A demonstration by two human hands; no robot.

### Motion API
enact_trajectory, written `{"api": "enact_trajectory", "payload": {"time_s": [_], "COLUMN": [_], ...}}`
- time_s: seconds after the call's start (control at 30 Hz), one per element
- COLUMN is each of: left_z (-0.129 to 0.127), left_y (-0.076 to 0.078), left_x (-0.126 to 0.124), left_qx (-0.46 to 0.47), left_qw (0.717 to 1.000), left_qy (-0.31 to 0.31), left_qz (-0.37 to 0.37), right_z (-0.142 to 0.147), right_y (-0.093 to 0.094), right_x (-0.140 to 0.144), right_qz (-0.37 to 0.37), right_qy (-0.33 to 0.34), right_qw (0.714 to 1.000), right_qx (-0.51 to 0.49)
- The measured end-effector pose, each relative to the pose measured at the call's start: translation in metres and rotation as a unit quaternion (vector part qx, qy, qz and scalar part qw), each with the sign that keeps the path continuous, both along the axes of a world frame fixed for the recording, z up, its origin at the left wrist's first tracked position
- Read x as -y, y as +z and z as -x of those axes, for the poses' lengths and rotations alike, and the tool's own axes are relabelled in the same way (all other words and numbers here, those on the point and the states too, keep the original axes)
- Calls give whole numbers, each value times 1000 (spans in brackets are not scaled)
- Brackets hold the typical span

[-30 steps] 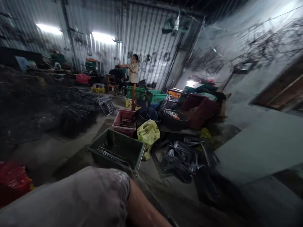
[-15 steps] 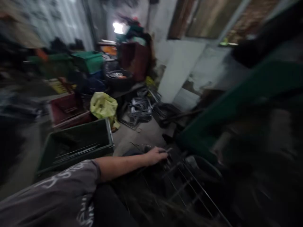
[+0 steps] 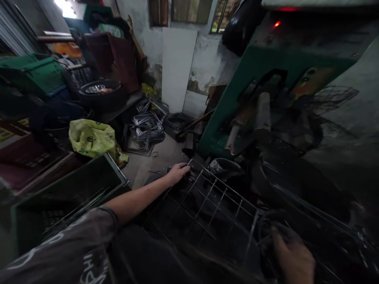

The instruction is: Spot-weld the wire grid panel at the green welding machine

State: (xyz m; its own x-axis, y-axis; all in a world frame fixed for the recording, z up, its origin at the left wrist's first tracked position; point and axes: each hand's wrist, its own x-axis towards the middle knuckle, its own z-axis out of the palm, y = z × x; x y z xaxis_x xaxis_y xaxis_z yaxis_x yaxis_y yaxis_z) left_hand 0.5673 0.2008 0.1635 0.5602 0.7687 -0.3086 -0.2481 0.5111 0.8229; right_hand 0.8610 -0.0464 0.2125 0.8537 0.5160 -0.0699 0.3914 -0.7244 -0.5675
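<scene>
A wire grid (image 3: 209, 197) of thin metal rods lies tilted across my lap area, over dark cloth. My left hand (image 3: 179, 173) is closed on its far left corner, fingertips darkened. Near the grid's right end is my right hand (image 3: 293, 252), thumb and fingers curled in deep shadow. Whatever those fingers hold is too dark to make out; dark loops lie beside them.
A green machine (image 3: 225, 94) with a red light and metal rollers stands at the right. At the left are a dark green crate (image 3: 118, 169) with thin rods and a yellow bag (image 3: 93, 138). Wire frames (image 3: 148, 126) are piled on the floor ahead.
My view has swung to the right and sharpened. My right hand now shows at the lower right, and more of the wire grid is visible. My left hand stays at the grid's corner.
</scene>
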Motion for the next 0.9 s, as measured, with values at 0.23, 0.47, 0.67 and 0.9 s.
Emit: {"api": "enact_trajectory", "payload": {"time_s": [0.23, 0.47, 0.67, 0.9], "left_z": [4, 3, 6, 4], "left_y": [0, -1, -1, -2], "left_x": [-1, -2, -3, -1], "left_qx": [4, 11, 12, 0], "left_qw": [1000, 1000, 1000, 1000], "left_qy": [6, 0, 13, 5], "left_qz": [-8, -1, 5, 2], "right_z": [65, 94, 91, 97], "right_y": [13, -29, -33, -38], "right_x": [-48, -95, -89, -81], "right_qz": [-297, -220, -219, -221], "right_qy": [-91, -69, -98, -75], "right_qw": [907, 901, 893, 891], "right_qx": [-285, -367, -381, -390]}}
